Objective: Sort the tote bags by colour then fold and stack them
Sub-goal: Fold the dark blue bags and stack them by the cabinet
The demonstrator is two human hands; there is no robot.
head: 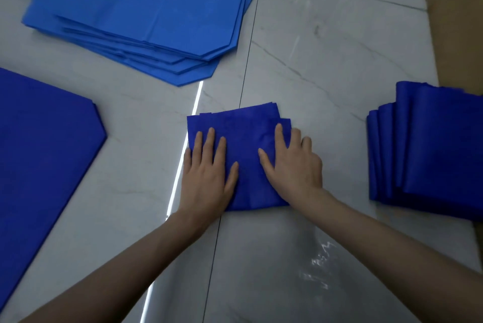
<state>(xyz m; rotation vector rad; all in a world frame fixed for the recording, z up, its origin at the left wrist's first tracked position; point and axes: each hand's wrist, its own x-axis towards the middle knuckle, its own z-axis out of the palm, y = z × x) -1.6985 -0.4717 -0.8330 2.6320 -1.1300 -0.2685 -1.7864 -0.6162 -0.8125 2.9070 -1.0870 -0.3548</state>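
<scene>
- A dark blue unfolded tote bag (39, 152) lay flat at the left edge of the marble floor (326, 43).
- A fanned pile of light blue tote bags (141, 14) sat far left.
- The left hand (209, 173) pressed on the folded dark blue tote bag (243, 145) in the centre, fingers straight and slightly spread.
- The right hand (292, 163) pressed on its right part, fingers straight, spread.
- A stack of folded dark blue tote bags (431, 145) lay at the right, well apart from it.
</scene>
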